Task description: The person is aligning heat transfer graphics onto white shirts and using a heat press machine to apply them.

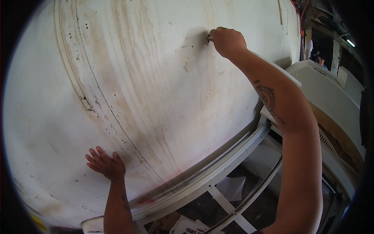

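A large white panel (163,97), stained with brown streaks and dotted with small dark holes, fills most of the view. My left hand (106,163) rests flat against its lower left part, fingers spread, holding nothing. Higher up at the right, my right hand (228,42) is closed at the panel's surface. A small dark thing (209,38) shows at its fingertips; its kind is too small to make out. Several dark marks and a hole lie just left of these fingers. A dark seam (105,97) runs down the panel between the two hands.
Along the panel's lower edge runs a pale metal frame (202,185) with crossbars. Papers (189,225) and a white sheet (231,188) lie below it. At the right stands a white curved housing (325,82) with vent slots; red cables (303,15) hang beyond.
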Available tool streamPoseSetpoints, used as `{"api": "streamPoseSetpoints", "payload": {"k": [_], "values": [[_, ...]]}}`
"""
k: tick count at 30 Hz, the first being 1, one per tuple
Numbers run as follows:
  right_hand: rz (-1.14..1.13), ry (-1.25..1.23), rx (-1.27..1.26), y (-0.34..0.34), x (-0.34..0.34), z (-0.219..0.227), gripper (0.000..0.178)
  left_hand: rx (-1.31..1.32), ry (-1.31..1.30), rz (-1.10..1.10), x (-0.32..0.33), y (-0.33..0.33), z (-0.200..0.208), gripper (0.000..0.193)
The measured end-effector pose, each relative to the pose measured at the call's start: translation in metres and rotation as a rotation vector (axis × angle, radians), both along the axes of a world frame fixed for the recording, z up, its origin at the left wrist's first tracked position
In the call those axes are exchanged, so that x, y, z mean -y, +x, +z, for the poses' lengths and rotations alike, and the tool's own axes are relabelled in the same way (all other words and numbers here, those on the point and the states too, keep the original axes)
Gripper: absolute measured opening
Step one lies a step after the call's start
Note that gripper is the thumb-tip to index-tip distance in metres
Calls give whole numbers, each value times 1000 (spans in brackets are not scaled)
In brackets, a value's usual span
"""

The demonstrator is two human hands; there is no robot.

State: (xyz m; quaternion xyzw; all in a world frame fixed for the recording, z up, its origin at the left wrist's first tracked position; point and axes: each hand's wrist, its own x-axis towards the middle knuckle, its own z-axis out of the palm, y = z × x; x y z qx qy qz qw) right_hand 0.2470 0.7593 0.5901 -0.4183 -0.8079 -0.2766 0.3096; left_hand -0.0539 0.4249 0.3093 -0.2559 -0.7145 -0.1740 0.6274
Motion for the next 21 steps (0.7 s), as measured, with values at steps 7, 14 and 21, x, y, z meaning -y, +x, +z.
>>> {"api": "streamPoseSetpoints", "payload": {"k": [7, 14, 21], "values": [[-7, 23, -15, -8, 3, 1, 18, -12, 10, 1, 9, 4, 5, 63], [37, -18, -26, -11, 3, 1, 16, 21, 3, -14, 11, 7, -2, 63], [143, -133, -30, -1, -15, 16, 18, 6, 8, -25, 8, 3, 1, 63]]}}
